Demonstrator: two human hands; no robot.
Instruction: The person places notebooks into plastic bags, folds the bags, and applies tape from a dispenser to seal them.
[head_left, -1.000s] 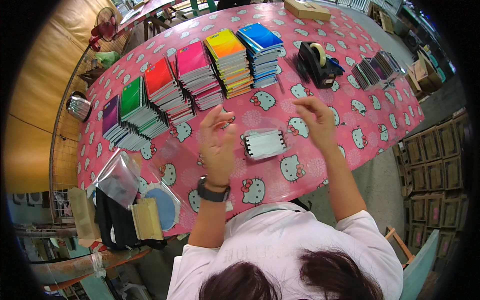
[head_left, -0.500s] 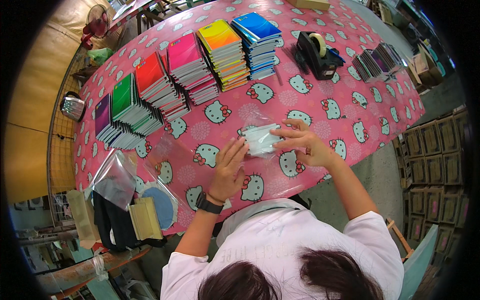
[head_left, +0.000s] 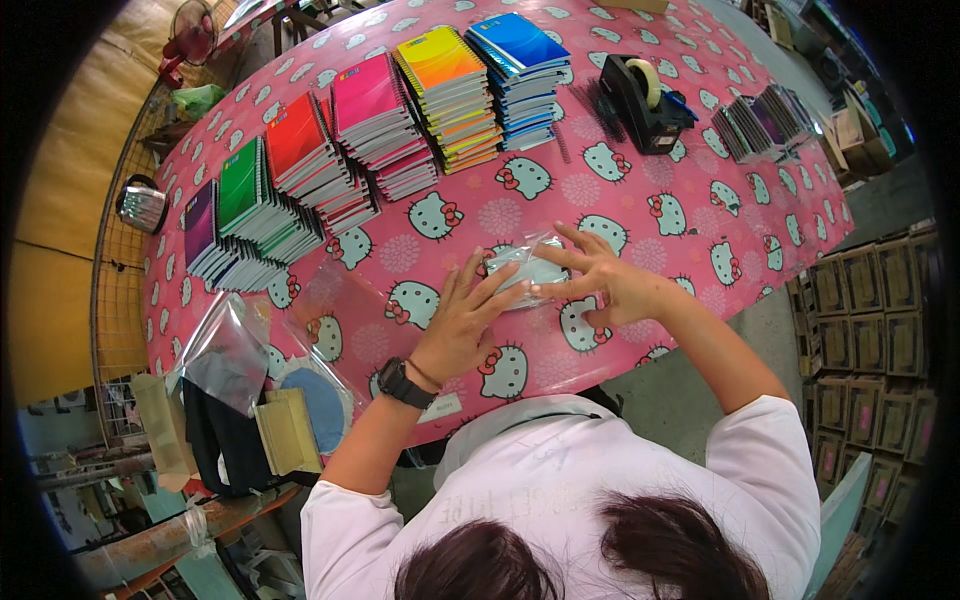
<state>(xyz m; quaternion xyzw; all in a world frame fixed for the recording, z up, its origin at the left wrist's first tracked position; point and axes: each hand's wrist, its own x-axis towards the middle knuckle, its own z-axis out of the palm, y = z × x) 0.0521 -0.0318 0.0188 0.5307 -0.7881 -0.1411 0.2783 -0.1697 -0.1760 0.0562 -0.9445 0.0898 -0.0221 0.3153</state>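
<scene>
A small white bundle in clear plastic wrap (head_left: 535, 268) lies flat on the pink table in front of me. My left hand (head_left: 462, 318) reaches over its left end with fingers stretched out and the fingertips on the plastic. From the right, my right hand (head_left: 612, 283) rests its spread fingers on the far and right side of the bundle, the thumb held apart. Neither hand closes around it. What exactly is inside the wrap cannot be made out.
Spiral notebook stacks (head_left: 375, 110) in several colours stand beyond my hands. A black tape dispenser (head_left: 645, 110) and a row of small notebooks (head_left: 765, 125) sit at the far right. Clear plastic sleeves (head_left: 225, 355) and an open cardboard box (head_left: 287, 435) lie at the near left.
My left hand has slid right and its fingers now reach onto the bundle. The right hand's fingers have spread further over it, and more of the bundle is covered.
</scene>
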